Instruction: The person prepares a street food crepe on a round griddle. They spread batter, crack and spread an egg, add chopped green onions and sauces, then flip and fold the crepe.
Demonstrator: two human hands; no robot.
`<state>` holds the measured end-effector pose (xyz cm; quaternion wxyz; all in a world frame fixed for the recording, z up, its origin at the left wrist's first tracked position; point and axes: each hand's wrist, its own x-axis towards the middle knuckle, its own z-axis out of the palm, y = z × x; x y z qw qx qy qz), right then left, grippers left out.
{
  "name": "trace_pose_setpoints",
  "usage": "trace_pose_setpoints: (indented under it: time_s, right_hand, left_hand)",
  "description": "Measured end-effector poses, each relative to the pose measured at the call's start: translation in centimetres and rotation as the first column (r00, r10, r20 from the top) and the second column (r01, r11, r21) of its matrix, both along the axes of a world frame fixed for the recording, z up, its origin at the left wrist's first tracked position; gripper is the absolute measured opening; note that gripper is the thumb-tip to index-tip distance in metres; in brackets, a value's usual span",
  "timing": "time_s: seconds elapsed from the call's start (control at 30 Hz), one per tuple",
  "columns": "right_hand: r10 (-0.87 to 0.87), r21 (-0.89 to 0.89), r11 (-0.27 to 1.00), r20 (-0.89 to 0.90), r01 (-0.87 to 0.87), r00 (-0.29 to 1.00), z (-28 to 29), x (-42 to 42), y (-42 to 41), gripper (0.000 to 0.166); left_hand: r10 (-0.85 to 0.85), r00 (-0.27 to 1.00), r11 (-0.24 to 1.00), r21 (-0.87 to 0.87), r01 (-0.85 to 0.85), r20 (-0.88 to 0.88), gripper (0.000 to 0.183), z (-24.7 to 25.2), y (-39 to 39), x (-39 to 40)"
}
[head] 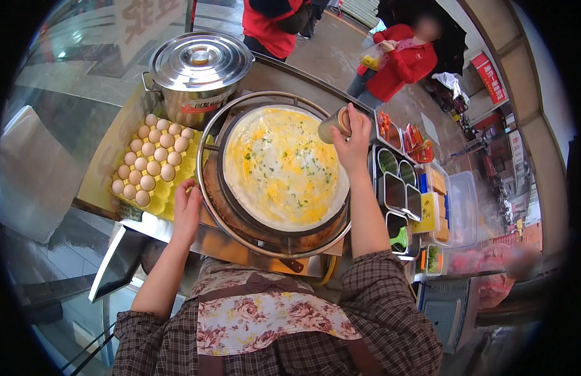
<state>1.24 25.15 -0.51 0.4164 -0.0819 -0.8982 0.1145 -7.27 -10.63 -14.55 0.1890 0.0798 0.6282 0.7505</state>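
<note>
On the round griddle lies a thin crepe spread with egg and chopped green onion. My right hand grips a cylindrical shaker, tilted over the crepe's upper right edge. My left hand is empty, its fingers loosely apart, beside the left part of the metal ring that surrounds the griddle. Just left of that hand sits a yellow egg tray, with several eggs in its cups and some cups bare.
A lidded steel pot stands behind the eggs. Along the right are metal containers, a green-handled tool, red packets and a clear plastic bin. A wooden handle shows below the ring. People in red stand beyond the counter.
</note>
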Motion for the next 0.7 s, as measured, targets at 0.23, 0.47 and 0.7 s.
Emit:
trace_pose_setpoints:
  time_s: [0.23,0.47,0.7]
  right_hand:
    - [0.057,-0.186,0.982,0.095,-0.039,0.994,2.4,6.4,-0.3,0.066]
    - [0.168,-0.268,0.955,0.123,-0.130,0.978,1.9,8.2,-6.6,0.067]
    - [0.106,-0.313,0.948,0.163,-0.050,0.981,0.3,9.3,-5.4,0.064]
  left_hand:
    - [0.020,1.000,0.999,0.025,-0.020,0.009,0.037,0.6,0.2,0.3]
    - [0.017,1.000,1.000,0.016,-0.017,-0.008,0.036,0.8,0.1,0.6]
    - [-0.059,0.998,0.998,-0.018,0.058,-0.019,0.037,0.0,-0.5,0.4]
